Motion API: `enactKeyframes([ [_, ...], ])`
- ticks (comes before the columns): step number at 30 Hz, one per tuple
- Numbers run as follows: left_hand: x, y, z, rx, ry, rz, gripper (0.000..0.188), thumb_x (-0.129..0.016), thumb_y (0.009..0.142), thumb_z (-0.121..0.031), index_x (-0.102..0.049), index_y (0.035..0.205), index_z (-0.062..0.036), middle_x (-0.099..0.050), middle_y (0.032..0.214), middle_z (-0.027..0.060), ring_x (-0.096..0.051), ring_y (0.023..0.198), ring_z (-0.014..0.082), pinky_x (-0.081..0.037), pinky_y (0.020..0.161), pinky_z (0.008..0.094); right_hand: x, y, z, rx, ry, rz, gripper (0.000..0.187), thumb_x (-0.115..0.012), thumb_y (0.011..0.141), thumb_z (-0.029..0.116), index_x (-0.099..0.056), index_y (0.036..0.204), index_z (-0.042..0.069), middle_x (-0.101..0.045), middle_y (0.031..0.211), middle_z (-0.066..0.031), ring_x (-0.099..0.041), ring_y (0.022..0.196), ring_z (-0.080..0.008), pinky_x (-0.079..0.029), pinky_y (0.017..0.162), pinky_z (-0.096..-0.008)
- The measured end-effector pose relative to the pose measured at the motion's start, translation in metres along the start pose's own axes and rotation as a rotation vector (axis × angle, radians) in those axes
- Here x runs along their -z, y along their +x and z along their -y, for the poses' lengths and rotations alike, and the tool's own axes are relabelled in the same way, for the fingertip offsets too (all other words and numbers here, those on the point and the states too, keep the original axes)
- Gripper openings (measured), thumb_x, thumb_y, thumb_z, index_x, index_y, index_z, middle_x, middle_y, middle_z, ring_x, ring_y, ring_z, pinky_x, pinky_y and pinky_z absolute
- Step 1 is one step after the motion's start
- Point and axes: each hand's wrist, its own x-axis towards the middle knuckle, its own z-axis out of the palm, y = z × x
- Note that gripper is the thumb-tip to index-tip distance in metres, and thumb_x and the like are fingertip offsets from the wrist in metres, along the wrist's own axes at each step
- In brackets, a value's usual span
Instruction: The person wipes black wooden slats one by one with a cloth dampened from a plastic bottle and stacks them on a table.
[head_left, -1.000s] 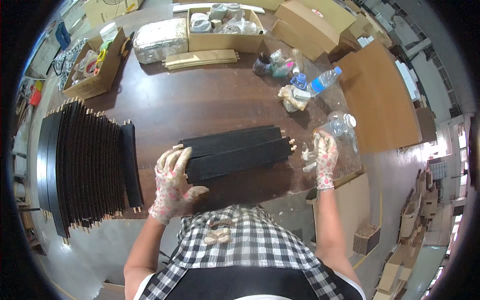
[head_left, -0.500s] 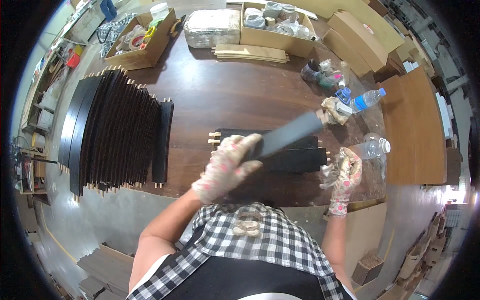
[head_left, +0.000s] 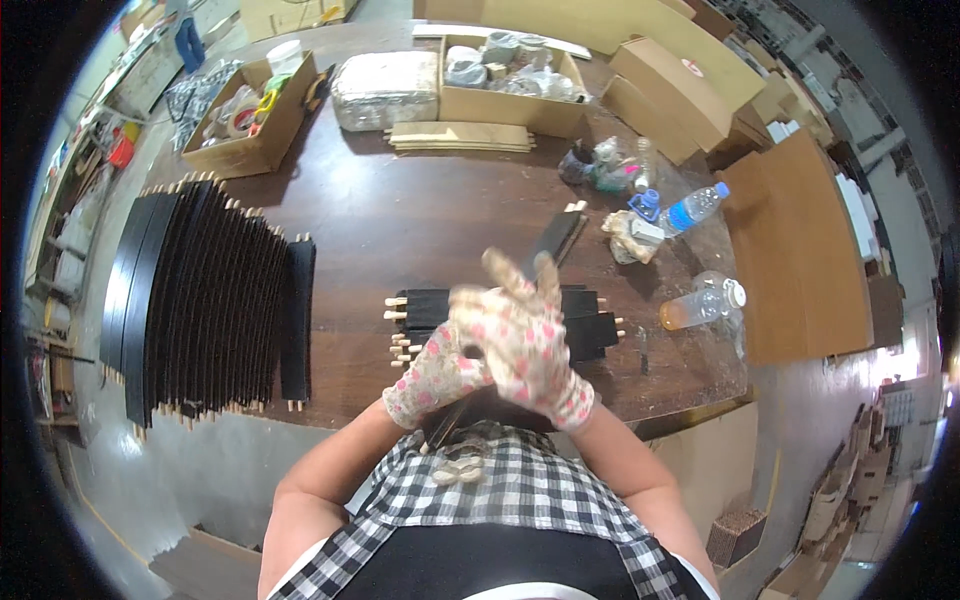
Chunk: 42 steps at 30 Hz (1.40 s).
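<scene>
A black slat with light wooden pegs at its ends (head_left: 558,238) lies at a slant under both hands. Its near end shows below them, close to the checked apron. My left hand (head_left: 438,378), in a pink-dotted white glove, is closed round the near part of this slat. Over its middle is my right hand (head_left: 528,355), gloved alike, with fingers spread and somewhat blurred. Whether anything is under its palm is hidden. Beneath and behind the hands, several more black slats (head_left: 590,336) lie crosswise on the table, pegs sticking out at both ends.
A long row of black slats (head_left: 205,300) stands packed at the table's left, with a single slat (head_left: 297,320) beside it. Cartons (head_left: 262,150), a wrapped bundle (head_left: 385,90) and pale wooden strips (head_left: 460,135) line the back. Bottles (head_left: 697,208) stand at the right of the brown table (head_left: 400,220).
My right hand has come left from the table's right side to over the slat. The slat, raised and blurred before, now points more steeply away from me. The view has shifted slightly right.
</scene>
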Motion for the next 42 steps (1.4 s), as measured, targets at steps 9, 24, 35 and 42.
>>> enactKeyframes([
  [9,0.008,0.014,-0.04,0.312,-0.327,0.085,0.064,-0.059,0.095,-0.033,-0.037,0.144,0.0008,-0.062,0.104,0.0103,-0.055,0.066,0.0084,-0.045,0.056,0.0224,0.053,-0.001,-0.147,-0.494,0.625,-0.598,0.029,-0.045,0.091,-0.004,-0.062,0.114,0.002,-0.063,0.116,-0.0109,-0.063,0.102,-0.0222,-0.052,0.092,-0.0331],
  [24,0.027,0.084,0.027,0.336,-0.831,-0.061,0.052,-0.055,0.1,-0.027,-0.039,0.145,-0.0065,-0.061,0.102,0.0006,-0.059,0.079,0.0093,-0.053,0.068,0.0239,-0.038,-0.014,0.016,0.031,0.474,-0.029,0.032,-0.057,0.083,0.011,-0.064,0.114,0.004,-0.065,0.115,-0.0101,-0.057,0.115,-0.0309,-0.042,0.103,-0.0447],
  [35,0.028,0.075,-0.023,0.393,-1.075,-0.186,0.039,-0.054,0.098,-0.034,-0.058,0.115,0.0011,-0.066,0.099,0.0122,-0.066,0.081,0.018,-0.057,0.075,0.0299,0.002,-0.002,0.012,-0.242,0.456,-0.265,0.029,-0.053,0.088,0.003,-0.061,0.116,0.0,-0.067,0.109,-0.014,-0.064,0.106,-0.0279,-0.05,0.098,-0.0408],
  [42,0.026,0.054,0.051,-0.252,-0.158,-0.072,0.053,-0.059,0.095,-0.035,-0.049,0.137,-0.0037,-0.055,0.13,0.0047,-0.057,0.108,0.0126,-0.046,0.094,0.0294,-0.021,0.012,-0.022,0.052,0.118,-0.103,0.029,-0.055,0.093,0.02,-0.064,0.116,0.006,-0.066,0.116,-0.0113,-0.054,0.123,-0.0245,-0.034,0.113,-0.0418],
])
